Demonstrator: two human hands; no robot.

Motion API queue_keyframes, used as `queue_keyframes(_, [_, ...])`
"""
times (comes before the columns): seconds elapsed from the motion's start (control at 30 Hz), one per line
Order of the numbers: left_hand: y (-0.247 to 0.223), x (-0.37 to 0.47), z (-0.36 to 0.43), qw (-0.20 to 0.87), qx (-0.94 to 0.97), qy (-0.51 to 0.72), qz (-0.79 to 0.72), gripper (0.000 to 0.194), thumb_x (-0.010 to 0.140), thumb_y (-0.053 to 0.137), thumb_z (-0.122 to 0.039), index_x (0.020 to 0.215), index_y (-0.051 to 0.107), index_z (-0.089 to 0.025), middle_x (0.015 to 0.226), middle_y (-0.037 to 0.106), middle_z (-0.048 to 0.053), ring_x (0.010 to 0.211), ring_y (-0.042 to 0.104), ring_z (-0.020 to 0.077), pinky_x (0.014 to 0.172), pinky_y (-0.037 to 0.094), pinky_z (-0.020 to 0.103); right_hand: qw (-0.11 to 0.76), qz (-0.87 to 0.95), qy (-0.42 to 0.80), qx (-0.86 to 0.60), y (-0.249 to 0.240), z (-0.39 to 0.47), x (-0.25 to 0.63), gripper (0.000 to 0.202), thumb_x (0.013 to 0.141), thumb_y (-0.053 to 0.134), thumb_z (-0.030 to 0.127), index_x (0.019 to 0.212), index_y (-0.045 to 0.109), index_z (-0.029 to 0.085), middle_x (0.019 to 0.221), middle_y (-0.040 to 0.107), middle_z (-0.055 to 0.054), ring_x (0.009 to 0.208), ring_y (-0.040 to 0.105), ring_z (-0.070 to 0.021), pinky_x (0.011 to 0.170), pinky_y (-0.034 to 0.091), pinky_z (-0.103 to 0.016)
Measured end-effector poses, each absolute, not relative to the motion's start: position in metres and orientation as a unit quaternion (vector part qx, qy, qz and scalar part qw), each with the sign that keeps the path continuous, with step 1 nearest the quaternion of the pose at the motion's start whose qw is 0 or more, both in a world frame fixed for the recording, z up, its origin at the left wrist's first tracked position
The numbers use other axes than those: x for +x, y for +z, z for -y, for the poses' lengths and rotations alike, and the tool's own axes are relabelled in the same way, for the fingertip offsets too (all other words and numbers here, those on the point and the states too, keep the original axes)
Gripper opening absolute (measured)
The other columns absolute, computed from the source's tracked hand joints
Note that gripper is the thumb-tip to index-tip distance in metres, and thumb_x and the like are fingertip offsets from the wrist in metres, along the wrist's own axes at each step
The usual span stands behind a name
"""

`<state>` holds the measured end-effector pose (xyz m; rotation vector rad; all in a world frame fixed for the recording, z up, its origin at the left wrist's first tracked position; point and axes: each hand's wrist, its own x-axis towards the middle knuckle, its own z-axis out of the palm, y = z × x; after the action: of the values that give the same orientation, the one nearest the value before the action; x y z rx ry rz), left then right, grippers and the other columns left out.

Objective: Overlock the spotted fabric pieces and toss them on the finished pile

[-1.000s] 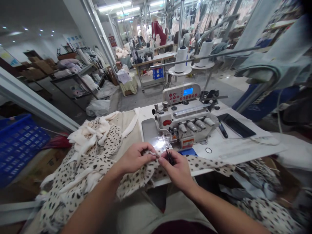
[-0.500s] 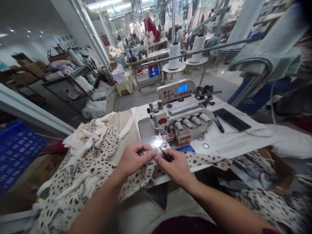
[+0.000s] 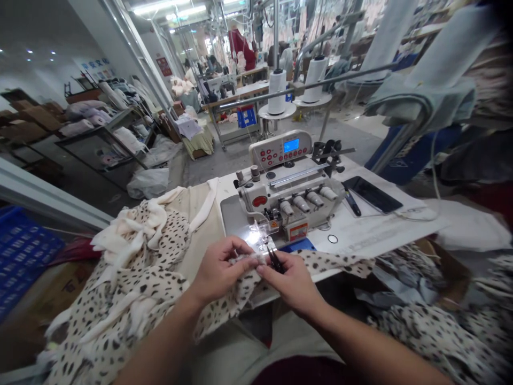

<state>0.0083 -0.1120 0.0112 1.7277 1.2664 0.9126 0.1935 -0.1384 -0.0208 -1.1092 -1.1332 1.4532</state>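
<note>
My left hand (image 3: 222, 270) is closed, pinching the edge of a cream fabric with dark spots (image 3: 228, 305) between thumb and fingers. Close against it, my right hand (image 3: 290, 280) is closed around black thread snips (image 3: 275, 261), their blades pointing up and away from me. The right thumb and a finger also meet the fabric edge beside the left thumb. Just beyond both hands stands a white overlock sewing machine (image 3: 288, 195), its lamp shining by the needle area. The part of the fabric under my fingers is hidden.
More spotted fabric (image 3: 160, 289) is heaped on the left of the table. On the right lie a phone (image 3: 372, 194) and a dark pen-like tool (image 3: 352, 203). Thread cones (image 3: 277, 92) stand behind the machine. A blue crate (image 3: 26, 262) is at far left.
Both hands have drawn slightly back from the machine's needle area and a little right, with the fabric. The snips show more plainly, blades raised. The whole view has shifted slightly.
</note>
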Motion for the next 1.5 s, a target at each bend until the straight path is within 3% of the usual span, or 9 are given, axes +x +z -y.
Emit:
queue_keyframes(0.17, [0.01, 0.022, 0.105, 0.26, 0.747, 0.325, -0.517, 0.01, 0.084, 0.074, -0.028, 0.084, 0.069, -0.019, 0.077, 0.07, -0.001, 0.067, 0.06, 0.0124, 0.064, 0.046, 0.024, 0.491, 0.472, 0.531, -0.504, -0.031, 0.138, 0.196, 0.03, 0.08, 0.068, 0.043, 0.066, 0.06, 0.018, 0.059, 0.058, 0.002, 0.057, 0.049, -0.0131, 0.056, 0.041, -0.024])
queue_keyframes(0.37, [0.004, 0.039, 0.104, 0.057, 0.821, 0.313, -0.474, 0.004, 0.089, 0.067, -0.02, 0.085, 0.067, -0.019, 0.087, 0.068, 0.005, 0.088, 0.06, 0.0205, 0.079, 0.047, 0.033, 0.534, 0.434, 0.477, -0.547, -0.049, 0.138, 0.186, 0.034, 0.08, 0.069, 0.047, 0.065, 0.062, 0.017, 0.058, 0.056, 0.001, 0.055, 0.048, -0.0126, 0.054, 0.041, -0.024])
queue_keyframes(0.53, [-0.001, 0.045, 0.124, 0.001, 0.874, 0.271, -0.403, 0.021, 0.096, 0.051, -0.014, 0.108, 0.068, -0.017, 0.099, 0.07, 0.009, 0.091, 0.061, 0.0209, 0.083, 0.05, 0.036, 0.547, 0.427, 0.471, -0.544, -0.055, 0.14, 0.185, 0.032, 0.082, 0.067, 0.046, 0.067, 0.061, 0.018, 0.06, 0.058, 0.001, 0.056, 0.05, -0.0131, 0.055, 0.044, -0.024])
queue_keyframes(0.67, [-0.014, 0.047, 0.138, -0.051, 0.869, 0.262, -0.416, 0.035, 0.091, 0.057, -0.012, 0.125, 0.063, -0.015, 0.116, 0.068, 0.014, 0.106, 0.06, 0.0257, 0.092, 0.051, 0.042, 0.521, 0.456, 0.485, -0.534, -0.057, 0.142, 0.194, 0.032, 0.084, 0.065, 0.045, 0.069, 0.061, 0.018, 0.063, 0.06, 0.0, 0.058, 0.052, -0.0136, 0.057, 0.045, -0.024])
queue_keyframes(0.77, [-0.026, 0.049, 0.141, -0.113, 0.859, 0.283, -0.412, 0.038, 0.088, 0.064, -0.012, 0.126, 0.063, -0.016, 0.121, 0.067, 0.015, 0.107, 0.06, 0.0281, 0.089, 0.051, 0.044, 0.498, 0.518, 0.451, -0.529, -0.051, 0.142, 0.214, 0.029, 0.088, 0.061, 0.043, 0.076, 0.065, 0.018, 0.066, 0.063, 0.0, 0.061, 0.056, -0.015, 0.06, 0.046, -0.025])
queue_keyframes(0.87, [-0.033, 0.051, 0.14, -0.142, 0.852, 0.303, -0.402, 0.035, 0.085, 0.068, -0.009, 0.12, 0.066, -0.015, 0.119, 0.069, 0.015, 0.102, 0.06, 0.0278, 0.084, 0.052, 0.043, 0.453, 0.619, 0.397, -0.504, -0.036, 0.136, 0.239, 0.034, 0.098, 0.047, 0.042, 0.084, 0.067, 0.019, 0.067, 0.064, -0.001, 0.065, 0.059, -0.0164, 0.064, 0.045, -0.026])
queue_keyframes(0.93, [-0.033, 0.052, 0.139, -0.146, 0.847, 0.309, -0.406, 0.032, 0.084, 0.068, -0.008, 0.116, 0.068, -0.016, 0.117, 0.07, 0.014, 0.099, 0.06, 0.027, 0.082, 0.051, 0.042, 0.385, 0.694, 0.345, -0.501, -0.022, 0.129, 0.252, 0.043, 0.102, 0.037, 0.04, 0.075, 0.064, 0.02, 0.065, 0.063, -0.001, 0.063, 0.058, -0.0165, 0.063, 0.042, -0.027])
queue_keyframes(1.13, [-0.032, 0.055, 0.139, -0.146, 0.84, 0.31, -0.421, 0.025, 0.087, 0.066, -0.01, 0.11, 0.069, -0.019, 0.113, 0.071, 0.012, 0.097, 0.061, 0.0248, 0.079, 0.05, 0.041, 0.176, 0.825, 0.101, -0.528, 0.001, 0.114, 0.255, 0.043, 0.102, 0.038, 0.034, 0.073, 0.066, 0.018, 0.072, 0.071, -0.009, 0.065, 0.064, -0.0205, 0.059, 0.033, -0.03])
queue_keyframes(1.5, [-0.038, 0.055, 0.14, -0.149, 0.835, 0.315, -0.427, 0.026, 0.087, 0.067, -0.01, 0.111, 0.068, -0.019, 0.115, 0.073, 0.009, 0.097, 0.059, 0.0251, 0.078, 0.048, 0.042, 0.104, 0.834, -0.012, -0.541, 0.001, 0.112, 0.241, 0.033, 0.096, 0.051, 0.031, 0.068, 0.066, 0.02, 0.063, 0.069, -0.008, 0.052, 0.061, -0.0196, 0.051, 0.016, -0.033])
